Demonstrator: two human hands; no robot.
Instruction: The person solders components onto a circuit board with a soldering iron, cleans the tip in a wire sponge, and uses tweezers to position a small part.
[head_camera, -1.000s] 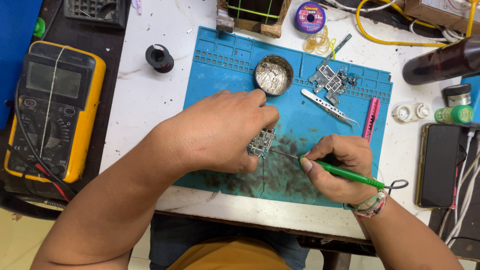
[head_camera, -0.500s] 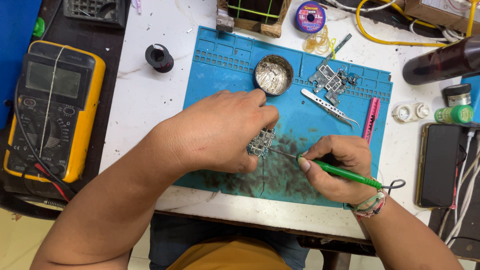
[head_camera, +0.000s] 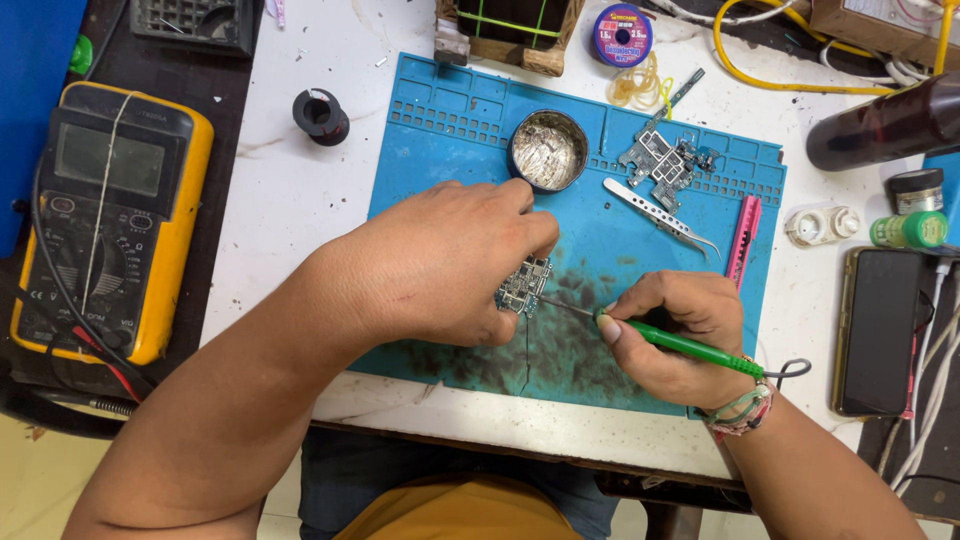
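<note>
My left hand (head_camera: 440, 265) presses down on a small green circuit board (head_camera: 524, 286) lying on the blue work mat (head_camera: 450, 120); the fingers cover most of the board. A green-handled soldering iron (head_camera: 690, 346) is gripped like a pen in my right hand (head_camera: 678, 335). Its thin metal tip touches the board's right edge. The mat under both hands is stained dark.
On the mat: a round tin of solder wick (head_camera: 547, 150), another circuit board (head_camera: 664, 160), steel tweezers (head_camera: 660, 215), a pink tool (head_camera: 745, 240). A yellow multimeter (head_camera: 105, 215) sits left. A black spool (head_camera: 320, 115), phone (head_camera: 880, 330), green-capped bottle (head_camera: 908, 230) and cables surround.
</note>
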